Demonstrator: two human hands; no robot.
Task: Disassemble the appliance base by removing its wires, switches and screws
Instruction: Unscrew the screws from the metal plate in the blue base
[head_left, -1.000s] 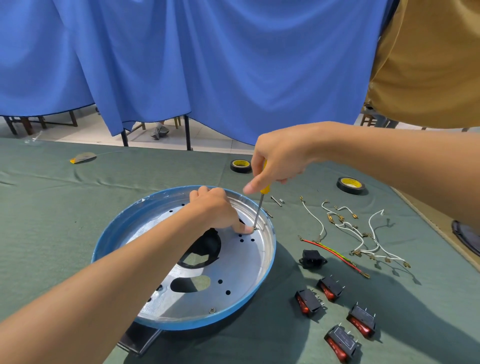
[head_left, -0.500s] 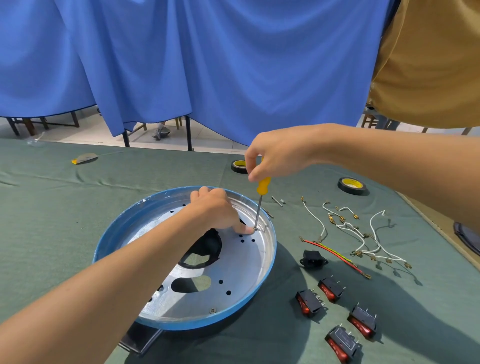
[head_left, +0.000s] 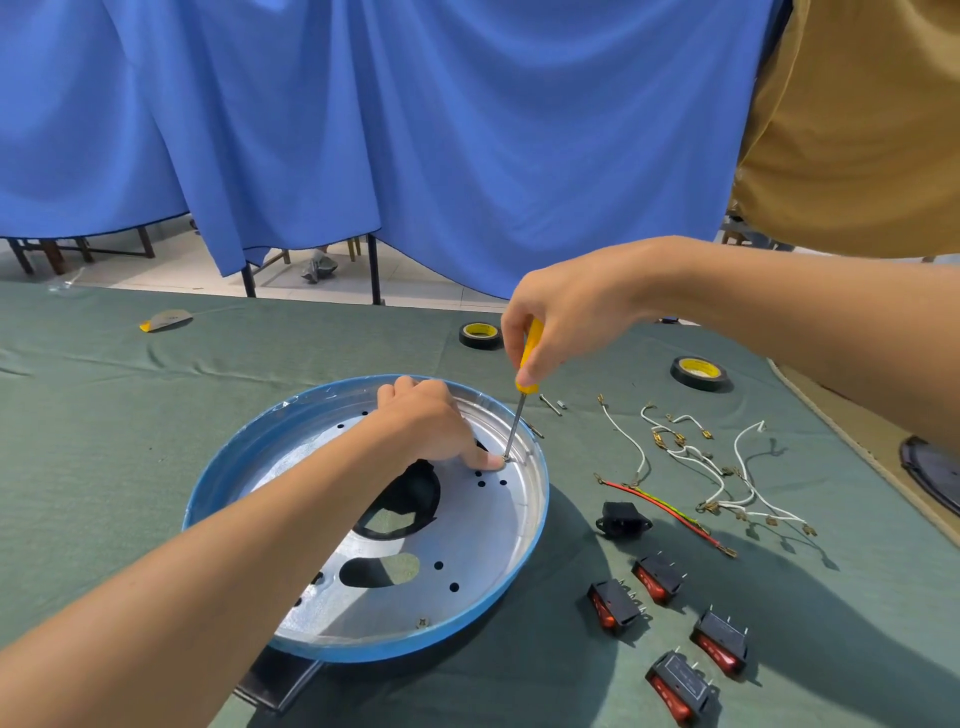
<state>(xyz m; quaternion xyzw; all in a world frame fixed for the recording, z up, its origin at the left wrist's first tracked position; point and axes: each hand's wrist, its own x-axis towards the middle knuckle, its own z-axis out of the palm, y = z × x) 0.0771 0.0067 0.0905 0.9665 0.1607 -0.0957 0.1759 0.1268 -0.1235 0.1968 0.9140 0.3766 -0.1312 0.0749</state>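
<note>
The right hand (head_left: 571, 312) has shifted its pinch on the screwdriver (head_left: 515, 421) handle. The left hand (head_left: 426, 426) curls inside the base (head_left: 483, 540), a fingertip beside the tip; what it holds is hidden. Wires (head_left: 675, 447) and switches (head_left: 660, 577) lie to the right.

No legible text, tape roll (head_left: 698, 371) label print perhaps there, too blurred

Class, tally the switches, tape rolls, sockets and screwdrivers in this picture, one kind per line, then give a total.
Switches: 4
Tape rolls: 2
Socket: 1
Screwdriver: 1
Total: 8
</note>
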